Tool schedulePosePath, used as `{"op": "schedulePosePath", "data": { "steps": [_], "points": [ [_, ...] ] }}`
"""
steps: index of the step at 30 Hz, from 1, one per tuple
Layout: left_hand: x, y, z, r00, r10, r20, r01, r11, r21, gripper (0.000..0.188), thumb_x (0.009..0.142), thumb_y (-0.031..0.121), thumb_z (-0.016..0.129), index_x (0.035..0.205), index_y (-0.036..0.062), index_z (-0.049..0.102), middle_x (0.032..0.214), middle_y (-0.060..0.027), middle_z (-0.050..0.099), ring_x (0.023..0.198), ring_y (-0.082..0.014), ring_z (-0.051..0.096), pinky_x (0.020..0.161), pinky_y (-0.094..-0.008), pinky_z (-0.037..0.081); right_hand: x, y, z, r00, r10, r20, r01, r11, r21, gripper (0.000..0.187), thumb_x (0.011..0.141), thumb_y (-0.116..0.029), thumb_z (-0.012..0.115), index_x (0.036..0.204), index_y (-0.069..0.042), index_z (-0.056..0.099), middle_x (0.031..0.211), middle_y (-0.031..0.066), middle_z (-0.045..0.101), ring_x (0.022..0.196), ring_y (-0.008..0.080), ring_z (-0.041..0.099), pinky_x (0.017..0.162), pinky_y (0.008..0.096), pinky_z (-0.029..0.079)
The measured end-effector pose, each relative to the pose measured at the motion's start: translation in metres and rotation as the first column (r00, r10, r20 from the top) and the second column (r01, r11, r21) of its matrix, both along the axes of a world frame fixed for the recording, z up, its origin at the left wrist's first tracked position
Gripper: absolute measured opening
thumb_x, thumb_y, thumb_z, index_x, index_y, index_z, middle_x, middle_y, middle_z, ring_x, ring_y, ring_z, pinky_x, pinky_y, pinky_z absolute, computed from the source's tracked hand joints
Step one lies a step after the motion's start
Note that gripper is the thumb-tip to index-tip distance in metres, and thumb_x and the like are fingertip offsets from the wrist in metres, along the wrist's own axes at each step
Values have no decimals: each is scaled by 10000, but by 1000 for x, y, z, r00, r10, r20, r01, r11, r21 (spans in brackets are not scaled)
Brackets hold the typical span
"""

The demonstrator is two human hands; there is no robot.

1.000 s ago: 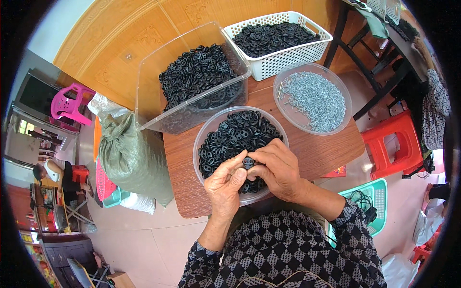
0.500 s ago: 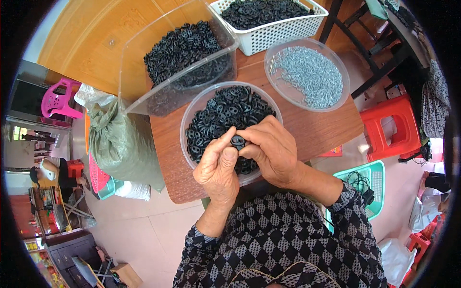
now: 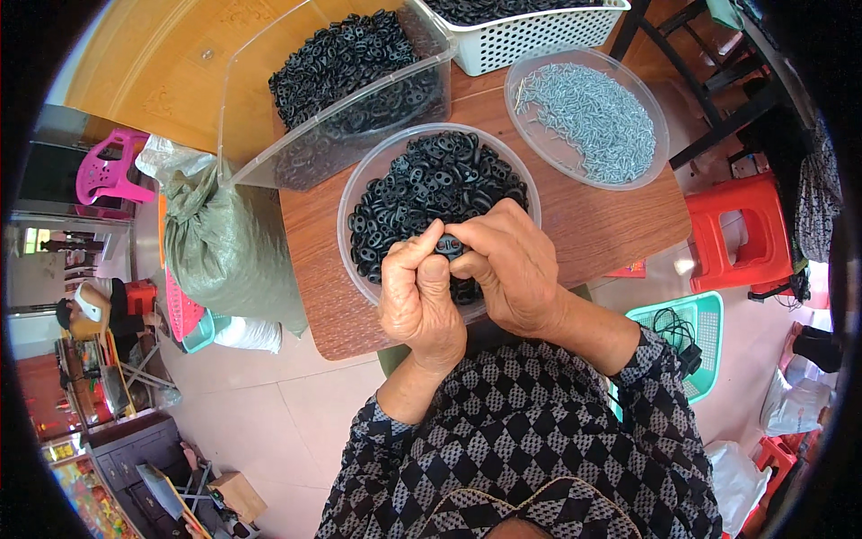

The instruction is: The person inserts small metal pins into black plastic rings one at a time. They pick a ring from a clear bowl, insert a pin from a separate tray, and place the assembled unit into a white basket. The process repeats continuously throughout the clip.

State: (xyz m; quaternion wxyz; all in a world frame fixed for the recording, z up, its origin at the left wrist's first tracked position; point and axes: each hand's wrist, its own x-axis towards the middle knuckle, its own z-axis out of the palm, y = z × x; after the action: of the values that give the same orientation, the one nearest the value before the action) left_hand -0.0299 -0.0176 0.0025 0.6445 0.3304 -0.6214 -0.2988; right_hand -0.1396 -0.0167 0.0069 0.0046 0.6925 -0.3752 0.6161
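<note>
The left hand (image 3: 420,292) and right hand (image 3: 510,265) cover the edges of the black piece (image 3: 449,245), its underside out of sight; both hands hide the near part of the round tub (image 3: 344,225); the metal pins (image 3: 597,121) in the shallow tray (image 3: 549,148) are too fine to tell whether threaded; the upper edge cuts off the white basket (image 3: 530,40) and clear bin (image 3: 247,117); the right sleeve (image 3: 660,377) hides part of the teal basket (image 3: 709,332); the green sack (image 3: 238,251) conceals its contents; the distant person (image 3: 94,305) is too small to make out in detail.
</note>
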Motion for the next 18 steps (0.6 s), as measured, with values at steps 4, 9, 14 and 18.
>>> {"op": "schedulePosePath", "data": {
  "steps": [4,9,14,18],
  "points": [
    [-6,4,1,998,-29,-46,31,999,30,222,915,123,526,1024,-66,565,768,-48,518,587,-72,459,522,-187,401,1,4,-5,1000,6,-1,-6,1000,-14,319,598,17,660,894,43,546,729,100,522,569,220,464,487,313,368],
    [-4,10,-5,998,-38,-48,44,990,136,169,923,68,497,1006,-61,568,786,-28,491,609,-73,443,547,-191,390,2,6,-7,1000,-25,16,25,1000,-2,283,585,21,649,847,39,543,733,95,516,578,223,478,500,334,376],
    [10,9,3,994,-52,100,32,981,193,184,911,43,506,1031,-53,606,885,-61,578,751,-83,496,659,-204,427,-5,3,-2,998,64,14,-65,993,101,172,686,-23,629,838,21,562,782,97,550,648,235,520,570,348,410],
    [19,3,15,987,-152,47,117,893,435,242,903,32,502,1121,-62,547,905,-128,634,719,-127,576,660,-241,488,-23,-7,2,997,43,56,-61,931,361,134,767,-66,631,875,12,619,780,107,595,717,224,572,647,321,456]
  ]
}}
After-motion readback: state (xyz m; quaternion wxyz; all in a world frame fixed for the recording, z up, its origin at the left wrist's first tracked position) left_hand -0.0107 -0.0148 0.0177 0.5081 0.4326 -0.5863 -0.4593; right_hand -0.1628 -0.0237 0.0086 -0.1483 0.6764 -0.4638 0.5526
